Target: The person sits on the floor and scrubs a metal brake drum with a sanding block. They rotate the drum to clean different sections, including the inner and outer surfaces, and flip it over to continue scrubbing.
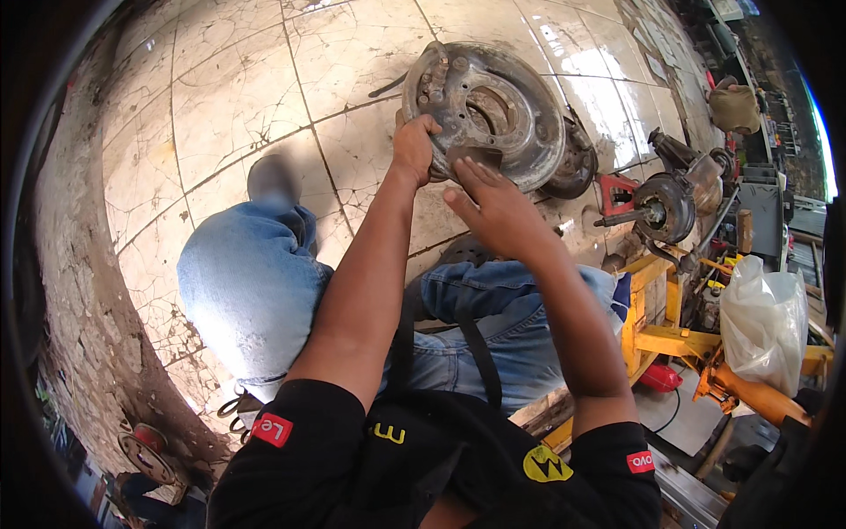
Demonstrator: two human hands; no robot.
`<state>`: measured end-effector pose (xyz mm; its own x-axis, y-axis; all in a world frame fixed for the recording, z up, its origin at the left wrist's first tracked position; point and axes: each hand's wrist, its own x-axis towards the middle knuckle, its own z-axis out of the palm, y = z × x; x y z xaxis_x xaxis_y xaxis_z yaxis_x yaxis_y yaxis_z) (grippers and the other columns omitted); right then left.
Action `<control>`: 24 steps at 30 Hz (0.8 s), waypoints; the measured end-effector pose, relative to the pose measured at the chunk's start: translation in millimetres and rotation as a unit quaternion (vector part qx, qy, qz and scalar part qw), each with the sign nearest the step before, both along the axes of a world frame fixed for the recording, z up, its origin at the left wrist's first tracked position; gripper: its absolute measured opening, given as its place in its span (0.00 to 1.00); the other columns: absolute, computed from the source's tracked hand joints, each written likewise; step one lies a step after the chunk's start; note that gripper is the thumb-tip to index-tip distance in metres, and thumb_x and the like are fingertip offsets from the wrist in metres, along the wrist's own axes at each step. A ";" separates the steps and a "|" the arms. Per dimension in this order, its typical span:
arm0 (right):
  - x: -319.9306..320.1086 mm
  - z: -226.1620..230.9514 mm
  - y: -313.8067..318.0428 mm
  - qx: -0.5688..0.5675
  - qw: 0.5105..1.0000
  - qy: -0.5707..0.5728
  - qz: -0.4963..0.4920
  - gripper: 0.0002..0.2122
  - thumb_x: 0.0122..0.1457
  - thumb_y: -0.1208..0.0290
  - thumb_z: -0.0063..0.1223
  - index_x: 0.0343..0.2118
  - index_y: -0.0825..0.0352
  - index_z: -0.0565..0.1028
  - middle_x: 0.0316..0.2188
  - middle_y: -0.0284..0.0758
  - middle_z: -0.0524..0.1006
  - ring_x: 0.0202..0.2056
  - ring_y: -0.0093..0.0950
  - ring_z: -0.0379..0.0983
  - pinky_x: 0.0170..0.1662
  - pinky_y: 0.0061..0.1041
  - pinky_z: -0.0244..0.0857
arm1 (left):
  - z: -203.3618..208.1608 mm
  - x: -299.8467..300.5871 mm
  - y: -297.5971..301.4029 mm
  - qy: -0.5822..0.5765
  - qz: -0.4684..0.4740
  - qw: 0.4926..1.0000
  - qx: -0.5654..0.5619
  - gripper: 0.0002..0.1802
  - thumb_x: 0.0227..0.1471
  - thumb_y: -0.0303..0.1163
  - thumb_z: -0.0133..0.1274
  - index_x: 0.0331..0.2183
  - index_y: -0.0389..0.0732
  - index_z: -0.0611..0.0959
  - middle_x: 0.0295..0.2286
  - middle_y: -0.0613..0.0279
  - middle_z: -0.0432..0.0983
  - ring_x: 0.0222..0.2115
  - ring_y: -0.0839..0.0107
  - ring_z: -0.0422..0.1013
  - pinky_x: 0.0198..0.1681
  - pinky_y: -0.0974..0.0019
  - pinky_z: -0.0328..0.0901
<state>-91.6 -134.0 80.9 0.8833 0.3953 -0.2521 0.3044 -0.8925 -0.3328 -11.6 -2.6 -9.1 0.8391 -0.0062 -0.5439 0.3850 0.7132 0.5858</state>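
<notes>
A round, worn metal brake backing plate (539, 115) with a large central hole is tilted up in front of me. My left hand (416, 148) is closed round its near left edge, thumb on the face. A small dark brown sheet (480, 159), which looks like sandpaper, lies against the plate's lower face. Over it my right hand (495, 204) presses with outstretched fingers, its thumb held apart. The sheet's lower part is hidden under those fingers.
Another dark round brake part (577, 163) lies behind the plate. Farther right are an axle with a hub (665, 207), a red stand (614, 194), a yellow metal frame (674, 340) and a clear plastic bag (762, 322). Cracked tiles (238, 115) cover the floor.
</notes>
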 end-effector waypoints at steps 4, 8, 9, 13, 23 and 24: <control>0.9 -24.3 3.5 -0.039 0.989 -0.142 -0.027 0.33 0.65 0.46 0.35 0.60 0.73 0.61 0.61 0.52 0.61 0.62 0.48 0.56 0.64 0.43 0.48 | -13.7 7.0 -10.6 -0.008 0.008 1.000 -0.020 0.07 0.43 0.29 0.50 0.24 0.34 0.77 0.25 0.59 0.70 0.27 0.65 0.68 0.32 0.62 0.67; -1.6 -0.3 4.5 0.043 0.998 0.035 -0.023 0.33 0.65 0.46 0.35 0.59 0.73 0.62 0.60 0.51 0.63 0.61 0.48 0.57 0.64 0.44 0.48 | -26.3 4.6 5.5 0.005 -0.019 0.999 -0.048 0.13 0.41 0.27 0.49 0.34 0.36 0.71 0.30 0.55 0.68 0.29 0.61 0.67 0.31 0.56 0.69; -0.6 1.3 3.4 0.042 0.998 0.037 -0.022 0.33 0.65 0.46 0.35 0.59 0.73 0.62 0.60 0.51 0.63 0.61 0.47 0.58 0.64 0.44 0.48 | -25.7 5.3 5.5 0.008 -0.037 0.997 -0.065 0.19 0.40 0.26 0.49 0.39 0.37 0.68 0.32 0.52 0.67 0.31 0.59 0.67 0.31 0.54 0.69; 1.9 -24.7 4.4 -0.055 0.977 -0.203 -0.034 0.32 0.65 0.46 0.35 0.57 0.74 0.65 0.58 0.52 0.65 0.60 0.45 0.60 0.63 0.44 0.49 | -28.3 9.9 -14.6 -0.036 0.011 0.998 0.056 0.06 0.43 0.29 0.50 0.23 0.35 0.76 0.24 0.60 0.69 0.26 0.66 0.68 0.32 0.62 0.67; -4.6 -19.8 9.5 -0.076 0.987 -0.131 -0.056 0.33 0.64 0.45 0.35 0.58 0.74 0.63 0.59 0.52 0.64 0.60 0.46 0.60 0.62 0.45 0.51 | -43.2 9.6 -12.1 -0.040 -0.004 0.999 -0.023 0.14 0.41 0.26 0.49 0.35 0.34 0.72 0.29 0.54 0.68 0.28 0.60 0.69 0.32 0.57 0.70; -5.2 -19.5 8.2 -0.061 0.990 -0.115 -0.059 0.33 0.64 0.45 0.35 0.58 0.74 0.63 0.59 0.52 0.63 0.60 0.46 0.60 0.62 0.45 0.51 | -40.8 6.5 -11.6 -0.043 0.003 0.999 -0.012 0.14 0.41 0.26 0.49 0.34 0.34 0.72 0.29 0.54 0.68 0.28 0.60 0.69 0.32 0.57 0.70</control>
